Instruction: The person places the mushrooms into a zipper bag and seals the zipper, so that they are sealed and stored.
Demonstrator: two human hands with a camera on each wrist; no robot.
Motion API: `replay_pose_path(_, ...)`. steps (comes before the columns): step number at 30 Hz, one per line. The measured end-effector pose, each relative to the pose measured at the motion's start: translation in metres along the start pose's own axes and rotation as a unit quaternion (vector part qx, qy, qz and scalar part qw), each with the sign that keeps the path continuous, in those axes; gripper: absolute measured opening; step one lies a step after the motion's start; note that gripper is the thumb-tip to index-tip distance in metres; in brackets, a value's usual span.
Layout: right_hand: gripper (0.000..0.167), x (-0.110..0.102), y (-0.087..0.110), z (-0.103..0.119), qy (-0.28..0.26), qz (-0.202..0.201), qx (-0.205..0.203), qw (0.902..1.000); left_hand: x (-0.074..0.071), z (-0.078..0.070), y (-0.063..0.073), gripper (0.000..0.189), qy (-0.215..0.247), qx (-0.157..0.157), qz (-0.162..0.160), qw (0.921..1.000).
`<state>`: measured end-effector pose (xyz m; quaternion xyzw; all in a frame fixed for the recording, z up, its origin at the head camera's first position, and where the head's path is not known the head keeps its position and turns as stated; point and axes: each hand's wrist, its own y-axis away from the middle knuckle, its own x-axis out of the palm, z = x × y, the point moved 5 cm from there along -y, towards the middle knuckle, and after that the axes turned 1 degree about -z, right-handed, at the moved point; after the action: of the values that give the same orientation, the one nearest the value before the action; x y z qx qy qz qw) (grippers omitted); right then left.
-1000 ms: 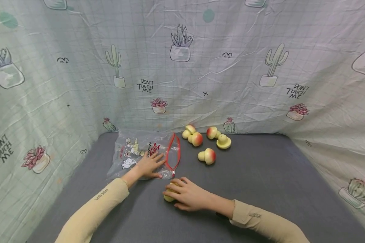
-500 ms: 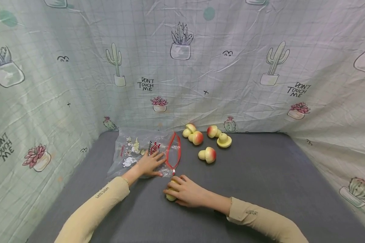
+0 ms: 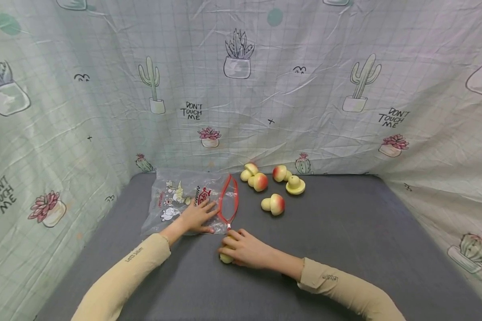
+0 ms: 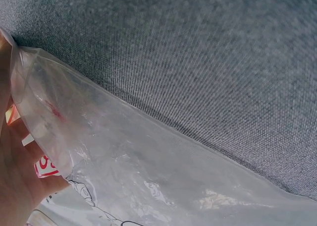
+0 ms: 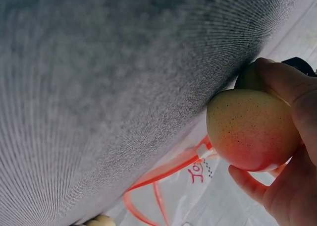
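My left hand (image 3: pixel 197 217) rests spread on a clear plastic zip bag (image 3: pixel 176 189) with cartoon prints and a red zip edge, laid on the table. Its fingers (image 4: pixel 49 184) show beside the bag's film in the left wrist view. Just in front of the zip slider, my right hand (image 3: pixel 247 249) holds a toy mushroom (image 3: pixel 226 258). The head view has most of that mushroom hidden beneath the fingers. In the right wrist view its rounded yellow and red cap (image 5: pixel 252 129) shows between thumb and fingers, close over the grey cloth.
Several more yellow toy mushrooms with red-tinged caps lie right of the bag: one mushroom (image 3: pixel 274 204) nearest, a pair (image 3: pixel 259 182) beside the zip edge, and another mushroom (image 3: pixel 295 185) lying cap down. A cactus-print curtain (image 3: pixel 241 102) borders the grey table (image 3: pixel 345 240) behind and at the sides.
My right hand has shifted slightly away from me, toward the bag's zip end, with the toy mushroom in its grip. The left hand and the bag stay where they were.
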<state>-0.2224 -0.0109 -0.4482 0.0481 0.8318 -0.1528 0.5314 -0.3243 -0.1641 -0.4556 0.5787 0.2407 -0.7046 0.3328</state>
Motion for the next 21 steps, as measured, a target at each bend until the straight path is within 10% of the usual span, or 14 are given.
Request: replay_pose_path(21,0.045,0.000,0.008,-0.011,-0.031,0.011,0.016,0.9993,0.001,-0.001,0.000,0.073,0.007,-0.001,0.000,1.0000)
